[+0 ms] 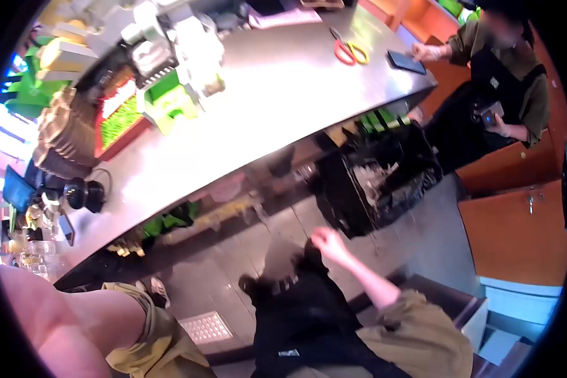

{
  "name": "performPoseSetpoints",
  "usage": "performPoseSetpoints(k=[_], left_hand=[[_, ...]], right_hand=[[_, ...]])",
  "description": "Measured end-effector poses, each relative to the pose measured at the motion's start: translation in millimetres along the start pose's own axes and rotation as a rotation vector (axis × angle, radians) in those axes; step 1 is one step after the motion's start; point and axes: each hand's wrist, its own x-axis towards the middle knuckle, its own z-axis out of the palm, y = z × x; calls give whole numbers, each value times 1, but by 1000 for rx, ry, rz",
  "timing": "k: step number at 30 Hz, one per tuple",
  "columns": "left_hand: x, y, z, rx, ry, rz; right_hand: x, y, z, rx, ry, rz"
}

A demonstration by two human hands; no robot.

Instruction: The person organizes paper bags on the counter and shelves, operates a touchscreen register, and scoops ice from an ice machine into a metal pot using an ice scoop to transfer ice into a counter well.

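Observation:
My right hand (326, 242) hangs in front of my dark apron (302, 324), above the tiled floor. Its fingers look curled in, and I see nothing in them. The closest large thing to it is a bin (340, 195) lined with a black bag. My left hand (38, 321) is at the lower left, very near the camera, blurred and partly cut off by the view's edge. Its fingers cannot be made out. Beyond it are clear cups (38, 249) and a dark phone-like device (66, 228) at the counter's end.
A steel counter (264, 75) runs diagonally across, with scissors (344, 51) and a phone (406, 62) on it. Stacked cardboard holders (69, 135) and a red tray (123, 123) stand left. A co-worker (491, 94) holds a small device at right. Orange cabinets (516, 233) stand below.

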Motion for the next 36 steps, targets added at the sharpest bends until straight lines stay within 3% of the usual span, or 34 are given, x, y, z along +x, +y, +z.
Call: performPoseSetpoints(k=[2, 5, 8, 13, 14, 16, 17, 18, 19, 21, 22, 23, 24, 26, 27, 28, 31, 33, 35, 36], left_hand=[[10, 1, 2, 26, 5, -42], [23, -1, 7, 61, 52, -64], [43, -5, 13, 69, 206, -22], [70, 47, 89, -347, 933, 78], [65, 66, 124, -502, 952, 88], [52, 107, 203, -735, 685, -11], [46, 125, 250, -711, 515, -217], [45, 124, 279, -601, 319, -281], [39, 115, 305, -448, 210, -223], [38, 83, 355, -239, 268, -202], [30, 67, 383, -118, 255, -274], [28, 54, 406, -172, -45, -500], [33, 49, 412, -133, -246, -597], [19, 28, 480, -86, -360, -639], [5, 20, 516, -102, -271, -636], [13, 21, 512, -147, -277, -630], [22, 37, 478, -232, -460, -729], [4, 43, 483, -260, 38, -602], [46, 84, 398, -394, 378, -296], [49, 97, 374, -467, 335, -236]], right_hand=[[28, -27, -33, -54, 164, -115], [81, -75, -57, -154, 423, -503], [121, -124, -63, -334, 658, -760], [154, -131, -40, -727, 548, -595], [154, -133, -42, -743, 508, -572], [152, -132, -42, -802, 542, -611], [142, -154, -53, -764, 396, -528], [135, -167, -63, -588, 461, -640], [131, -167, -71, -521, 429, -658], [141, -164, -85, -343, 474, -761], [155, -157, -87, -459, 517, -764], [170, -157, -89, -477, 425, -692], [178, -171, -95, -648, 376, -675], [198, -178, -90, -464, 609, -795], [194, -186, -87, -492, 663, -758], [201, -181, -86, -479, 702, -791], [205, -179, -84, -469, 678, -797], [205, -179, -86, -455, 675, -817], [207, -178, -87, -436, 690, -820], [206, -178, -87, -421, 698, -819]])
